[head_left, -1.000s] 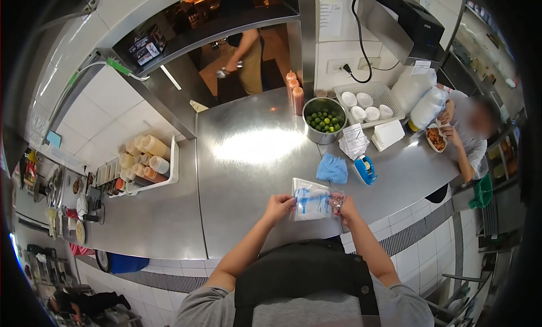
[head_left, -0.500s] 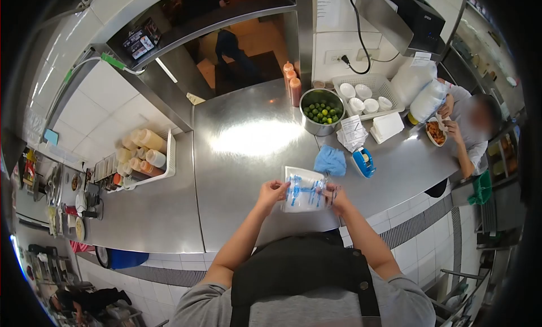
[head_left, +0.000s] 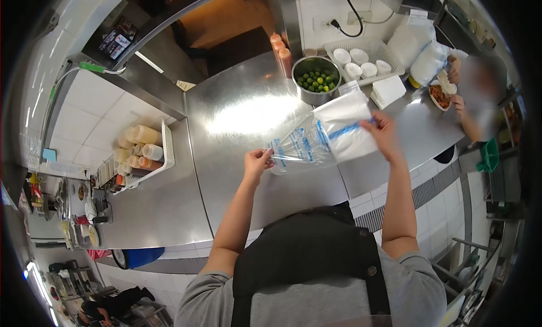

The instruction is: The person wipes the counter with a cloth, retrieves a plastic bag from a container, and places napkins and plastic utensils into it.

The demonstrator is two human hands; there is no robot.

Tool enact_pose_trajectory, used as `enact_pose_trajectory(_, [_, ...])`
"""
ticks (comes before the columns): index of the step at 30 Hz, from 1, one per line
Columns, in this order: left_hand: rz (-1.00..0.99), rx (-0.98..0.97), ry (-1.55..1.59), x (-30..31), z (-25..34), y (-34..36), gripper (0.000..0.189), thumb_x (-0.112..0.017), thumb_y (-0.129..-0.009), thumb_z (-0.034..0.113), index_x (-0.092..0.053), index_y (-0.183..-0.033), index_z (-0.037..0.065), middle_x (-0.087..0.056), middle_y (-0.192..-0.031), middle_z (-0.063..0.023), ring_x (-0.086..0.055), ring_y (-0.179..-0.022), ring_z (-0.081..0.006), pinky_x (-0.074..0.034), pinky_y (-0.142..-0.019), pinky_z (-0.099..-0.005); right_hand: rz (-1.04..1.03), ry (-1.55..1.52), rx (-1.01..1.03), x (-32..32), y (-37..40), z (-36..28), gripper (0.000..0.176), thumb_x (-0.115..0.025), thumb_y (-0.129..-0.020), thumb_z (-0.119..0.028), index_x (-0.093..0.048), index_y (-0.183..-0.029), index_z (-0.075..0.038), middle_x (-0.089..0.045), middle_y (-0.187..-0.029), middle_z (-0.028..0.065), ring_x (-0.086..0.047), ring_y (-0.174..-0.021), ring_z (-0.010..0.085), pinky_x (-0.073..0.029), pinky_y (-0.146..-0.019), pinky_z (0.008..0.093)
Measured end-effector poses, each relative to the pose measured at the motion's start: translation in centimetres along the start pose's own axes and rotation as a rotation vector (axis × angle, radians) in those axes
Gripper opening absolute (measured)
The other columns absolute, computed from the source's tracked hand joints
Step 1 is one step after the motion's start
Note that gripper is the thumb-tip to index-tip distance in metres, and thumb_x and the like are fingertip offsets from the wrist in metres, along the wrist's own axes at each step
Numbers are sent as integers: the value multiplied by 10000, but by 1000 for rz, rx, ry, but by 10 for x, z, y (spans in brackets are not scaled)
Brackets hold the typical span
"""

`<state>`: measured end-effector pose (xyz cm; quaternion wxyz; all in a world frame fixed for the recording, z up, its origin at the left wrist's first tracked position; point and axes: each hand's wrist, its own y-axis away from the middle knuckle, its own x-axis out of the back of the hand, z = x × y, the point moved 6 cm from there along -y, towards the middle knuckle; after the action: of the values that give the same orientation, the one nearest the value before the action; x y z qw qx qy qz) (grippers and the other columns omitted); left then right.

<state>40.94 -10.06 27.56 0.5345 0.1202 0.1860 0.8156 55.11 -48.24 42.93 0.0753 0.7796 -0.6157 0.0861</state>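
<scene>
My left hand [head_left: 259, 162] pinches one end of a clear plastic wrapper [head_left: 302, 147] with blue print, held over the steel counter. At the wrapper's other end is a stack of folded white sheets [head_left: 344, 121] with a blue band across it; the kind of sheet is not clear. My right hand [head_left: 384, 135] has its fingers closed on the stack's right edge. The wrapper stretches out between my left hand and the stack. Behind the stack stands a steel pot of green limes [head_left: 316, 81]. The stack covers most of the counter right in front of the pot.
A white basket with small bowls [head_left: 384, 44] stands at the back, near squeeze bottles [head_left: 284, 61] of orange sauce. More bottles fill a white crate [head_left: 167, 152] at left. White napkins [head_left: 388, 91] lie right of the pot. At far right a person handles a food bowl [head_left: 439, 95].
My hands have moved apart, the right one up and to the right. The white stack now extends out of the wrapper and hides the blue cloth and blue-framed item.
</scene>
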Motion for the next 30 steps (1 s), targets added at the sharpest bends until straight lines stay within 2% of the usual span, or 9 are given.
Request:
enact_pose_trajectory(2, [30, 6, -12, -6, -12, -2, 211, -724, -955, 185, -710, -906, -20, -659, -740, -38, -630, -617, -108, -562, -577, -249, 53, 122, 63, 22, 7, -40, 168, -749, -918, -104, -714, -1048, -3, -704, -865, -2, -592, -751, 33, -489, -661, 225])
enact_pose_trajectory(8, [14, 23, -158, -13, -42, -12, 246, -728, -949, 202, -648, -795, 27, -630, -667, -35, -590, -537, -96, -503, -497, -253, 370, -311, 255, 79, 34, -118, 266, -722, -943, -90, -672, -1168, 42, -732, -1014, 39, -656, -859, 71, -519, -788, 212])
enact_pose_trajectory(12, [-35, -7, -253, -26, -53, -14, 321, -712, -958, 261, -634, -760, 22, -619, -640, -49, -582, -516, -115, -456, -459, -278, 222, -431, 388, 51, 38, -138, 283, -698, -959, -87, -660, -1210, 39, -738, -1037, 46, -674, -864, 78, -523, -782, 208])
enact_pose_trajectory(16, [-63, 103, -141, -43, -46, 1, 317, -727, -955, 286, -653, -870, -10, -660, -744, -59, -618, -582, -116, -547, -528, -267, 121, -279, 281, 15, 28, -116, 275, -690, -971, -100, -660, -1221, 10, -740, -1061, 58, -683, -848, 83, -538, -775, 215])
enact_pose_trajectory(19, [-65, 145, -111, -48, -38, 13, 327, -730, -954, 261, -654, -985, -56, -681, -827, -87, -643, -608, -138, -591, -584, -274, 85, -508, 118, -23, 30, -90, 232, -685, -975, -114, -669, -1177, -2, -740, -982, 36, -667, -818, 63, -535, -746, 215])
enact_pose_trajectory(23, [-69, 105, -198, -46, -39, 17, 290, -702, -967, 207, -654, -1026, -73, -688, -841, -101, -676, -655, -159, -598, -613, -281, 11, -503, -210, -77, 50, -15, 287, -680, -983, -168, -649, -1223, -13, -725, -1021, 54, -660, -837, 86, -528, -734, 236])
enact_pose_trajectory(25, [-17, 141, -115, -45, -41, 18, 277, -685, -978, 209, -658, -1020, -63, -685, -817, -97, -686, -666, -158, -587, -605, -277, -50, -526, -307, -105, 59, 46, 259, -679, -978, -183, -656, -1184, -30, -705, -905, 26, -638, -811, 94, -524, -757, 284])
enact_pose_trajectory(27, [-23, 200, -35, -42, -45, 19, 286, -678, -981, 216, -661, -1032, -64, -687, -806, -98, -681, -659, -148, -579, -592, -276, -169, 141, -201, -110, 63, 124, 292, -712, -933, -177, -651, -1184, -39, -675, -924, 67, -641, -821, 160, -532, -782, 337])
enact_pose_trajectory(30, [-14, 173, -51, -41, -48, 19, 306, -704, -964, 246, -678, -1019, -54, -703, -780, -94, -674, -643, -127, -521, -535, -256, 11, 269, -52, -99, 66, 151, 333, -735, -893, -158, -647, -1194, -46, -633, -1038, 124, -646, -862, 241, -540, -798, 382])
